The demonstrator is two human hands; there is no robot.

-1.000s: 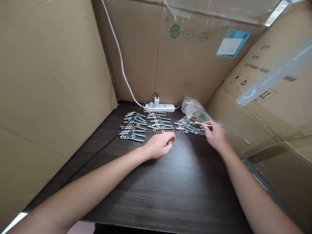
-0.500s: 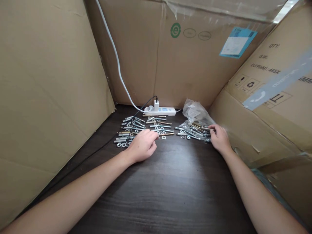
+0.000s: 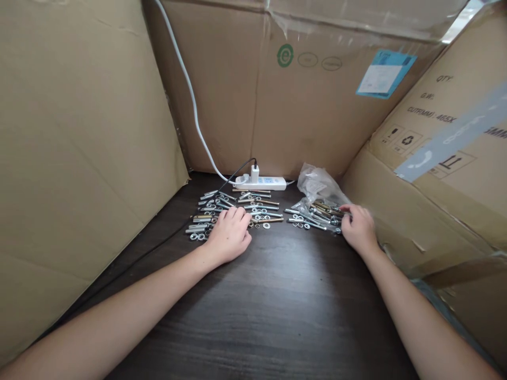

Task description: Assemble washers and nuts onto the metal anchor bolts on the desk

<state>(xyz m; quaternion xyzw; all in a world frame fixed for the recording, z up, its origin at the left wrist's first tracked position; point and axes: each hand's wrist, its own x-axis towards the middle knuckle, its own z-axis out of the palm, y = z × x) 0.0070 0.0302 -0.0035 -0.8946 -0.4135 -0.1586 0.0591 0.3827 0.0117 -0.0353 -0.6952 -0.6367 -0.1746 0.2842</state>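
Note:
My left hand (image 3: pixel 228 236) rests over the right edge of the left-hand group of metal sleeves and bolts (image 3: pixel 200 228). Its fingers curl downward, and their tips and anything in them are hidden. Just right of it lie rows of long bolts (image 3: pixel 269 220) with washers (image 3: pixel 266 226). At the right, the closed fingers of my right hand (image 3: pixel 358 228) reach the end of a pile of silver and brass-coloured bolts (image 3: pixel 322 211). What they pinch cannot be made out. A crumpled clear plastic bag (image 3: pixel 317 182) lies behind and partly over that pile.
A white power strip (image 3: pixel 273 183) with a charger (image 3: pixel 255 173) stands behind the hardware. A white cable (image 3: pixel 192 97) and a black cable (image 3: pixel 154 243) run off it. Cardboard boxes (image 3: pixel 71 132) wall in the dark wooden table (image 3: pixel 285 311) on three sides.
My left hand has shifted slightly left, uncovering more of a brass-coloured bolt and washers to its right. The right hand stays at the pile, its fingers a little changed.

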